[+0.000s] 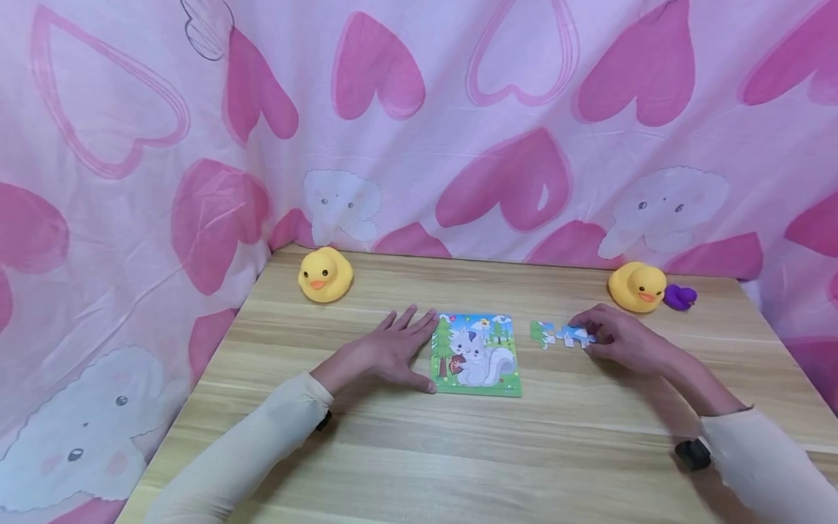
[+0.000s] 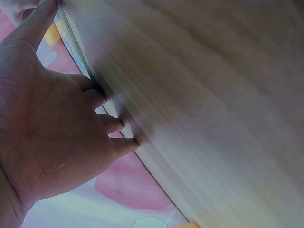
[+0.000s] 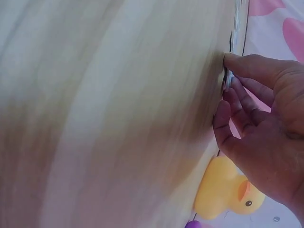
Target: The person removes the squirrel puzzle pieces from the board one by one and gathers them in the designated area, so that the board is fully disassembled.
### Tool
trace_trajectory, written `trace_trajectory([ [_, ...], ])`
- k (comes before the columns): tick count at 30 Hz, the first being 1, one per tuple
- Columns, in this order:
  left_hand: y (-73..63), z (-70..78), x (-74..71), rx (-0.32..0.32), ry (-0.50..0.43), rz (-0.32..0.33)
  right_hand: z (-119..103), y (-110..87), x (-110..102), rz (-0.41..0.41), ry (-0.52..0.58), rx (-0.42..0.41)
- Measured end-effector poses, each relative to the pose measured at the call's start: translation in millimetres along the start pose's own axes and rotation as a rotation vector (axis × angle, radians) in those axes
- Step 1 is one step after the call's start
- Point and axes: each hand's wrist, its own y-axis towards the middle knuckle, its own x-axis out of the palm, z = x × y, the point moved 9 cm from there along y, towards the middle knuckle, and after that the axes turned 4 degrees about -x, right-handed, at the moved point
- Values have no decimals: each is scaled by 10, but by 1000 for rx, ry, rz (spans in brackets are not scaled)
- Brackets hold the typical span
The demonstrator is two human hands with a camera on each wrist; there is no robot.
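A squirrel picture card (image 1: 476,356) lies flat in the middle of the table. My left hand (image 1: 396,349) rests with spread, fairly straight fingers at its left edge; fingertips touch the upper left corner and the thumb lies by the lower left one. To the card's right is a green-and-white jigsaw puzzle piece (image 1: 540,333). Beside it, my right hand (image 1: 618,338) pinches a blue-and-white puzzle piece (image 1: 576,335) between thumb and fingers, low at the tabletop. In the right wrist view the right hand (image 3: 266,109) covers most of that piece, leaving a thin edge visible.
A yellow rubber duck (image 1: 326,275) sits at the table's back left. Another yellow duck (image 1: 638,287) stands at the back right, behind my right hand, with a small purple duck (image 1: 681,297) beside it. A pink heart-patterned curtain (image 1: 406,160) borders the wooden table (image 1: 419,458).
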Motion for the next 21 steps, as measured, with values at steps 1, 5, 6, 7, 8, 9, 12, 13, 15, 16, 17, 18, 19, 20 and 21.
trace_trajectory([
  [1, -1, -1, 2, -1, 0, -2, -8, 5, -3, -7, -5, 3],
  [5, -2, -9, 8, -6, -1, -10, -127, 62, -25, 0, -54, -10],
  [6, -1, -12, 10, -7, 0, -12, -180, 88, -24, 9, -60, -14],
  [7, 0, -12, 10, -8, 1, -14, -239, 120, -20, 23, -61, -22],
  [8, -2, -12, 7, -8, 0, -13, -294, 155, -6, 34, -61, -24],
  [9, -4, -12, 4, -7, -2, -13, -353, 191, 15, 42, -56, -24],
  [12, -4, -15, -5, -11, -4, -18, -515, 301, 130, 41, -42, -29],
  [13, -5, -15, -7, -12, -4, -19, -566, 334, 174, 36, -40, -37],
  [15, -5, -16, -10, -14, -1, -21, -661, 397, 262, 24, -44, -50],
  [16, -4, -15, -11, -14, 0, -21, -706, 429, 303, 18, -50, -60],
  [17, -4, -12, -13, -13, -1, -19, -749, 460, 342, 11, -60, -67],
  [18, -2, -11, -12, -12, 2, -18, -795, 491, 376, 7, -70, -80],
  [19, -2, -8, -10, -10, 0, -18, -833, 523, 408, 1, -75, -84],
  [20, -4, -7, -11, -8, -1, -16, -877, 556, 440, -6, -83, -91],
  [21, -8, -7, -11, -7, 0, -14, -922, 588, 474, -15, -95, -99],
])
